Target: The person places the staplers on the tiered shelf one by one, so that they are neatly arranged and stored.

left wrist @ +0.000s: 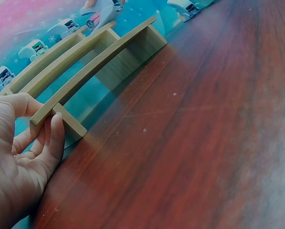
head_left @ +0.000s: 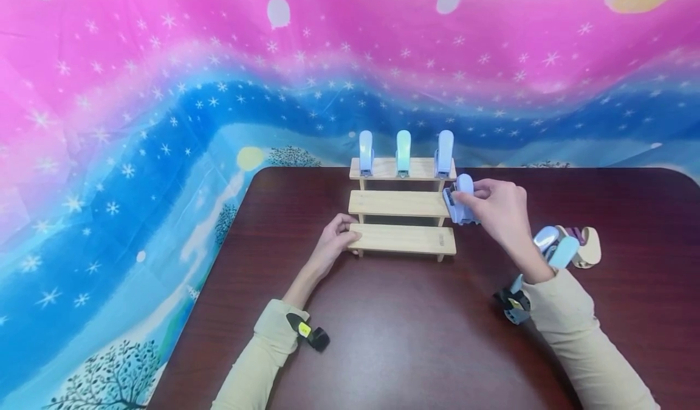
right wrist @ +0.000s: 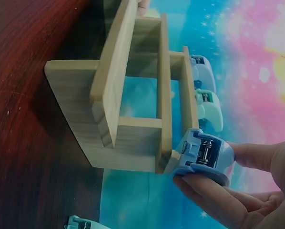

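Note:
A three-tier wooden display stand point(head_left: 399, 238) stands on the dark table. My left hand point(head_left: 330, 245) grips the left end of its lowest tier, thumb and fingers around the board and leg in the left wrist view. In my right hand point(head_left: 504, 211) a lavender-blue stapler point(head_left: 465, 194) is pinched between thumb and fingers, close by the right end of the middle tier. On the top tier stand a pale blue stapler point(head_left: 366, 153), a mint stapler point(head_left: 403, 153) and a lavender stapler point(head_left: 445, 153), all upright and spaced apart.
Right of the stand, partly behind my right forearm, lie more staplers, including a light teal one point(head_left: 564, 252) and a cream one point(head_left: 590, 249). A pink and blue patterned cloth point(head_left: 164, 124) hangs behind the table point(head_left: 404, 325).

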Demonstrator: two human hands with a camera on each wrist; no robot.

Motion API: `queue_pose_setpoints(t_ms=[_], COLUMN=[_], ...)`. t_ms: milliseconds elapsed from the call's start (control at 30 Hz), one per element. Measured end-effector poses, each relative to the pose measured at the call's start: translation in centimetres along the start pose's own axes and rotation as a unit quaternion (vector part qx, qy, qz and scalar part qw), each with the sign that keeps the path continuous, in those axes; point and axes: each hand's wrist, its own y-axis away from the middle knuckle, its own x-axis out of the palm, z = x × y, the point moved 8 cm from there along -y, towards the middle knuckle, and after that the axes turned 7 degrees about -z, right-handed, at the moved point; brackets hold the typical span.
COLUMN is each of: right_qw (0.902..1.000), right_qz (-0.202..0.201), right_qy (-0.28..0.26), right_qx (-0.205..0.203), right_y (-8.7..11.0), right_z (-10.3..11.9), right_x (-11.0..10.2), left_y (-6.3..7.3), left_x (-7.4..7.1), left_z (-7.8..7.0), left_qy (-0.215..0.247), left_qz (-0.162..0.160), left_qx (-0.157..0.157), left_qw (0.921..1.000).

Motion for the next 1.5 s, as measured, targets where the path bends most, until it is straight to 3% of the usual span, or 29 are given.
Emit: queue_pose_setpoints(t_ms=[367,600,1033,1333,1500], right_qw=[0.9997,0.9975,0.9968,0.9966,0.9978], right_qz=[0.006,0.040,0.043,0.062,0.048], right_qy=[-0.006,-0.059,-0.066,-0.050,-0.031], right_qx=[-0.021,-0.001,-0.005,-0.017,-0.034], right_y=[0.2,0.2,0.1,-0.2,-0.7], right_z=[1.1,1.4,1.1,0.6,0.2], right_x=[0.9,1.4,1.4,0.6,-0.8], left_y=[0.1,0.0,0.2,0.2,0.2], left_x=[-0.1,0.0,-0.2,0.1,0.1], left_z=[-0.2,-0.3,-0.2,-0.1,-0.3], left_qy=[-0.005,-0.010,-0.016,-0.011,-0.005], left_qz=[-0.004,-0.002,-0.006,-0.004,0.000], left_qx=[-0.002,0.003,0.011,0.012,0.014], left_qw=[1.0000,0.9999,0.9998,0.9999,0.9999])
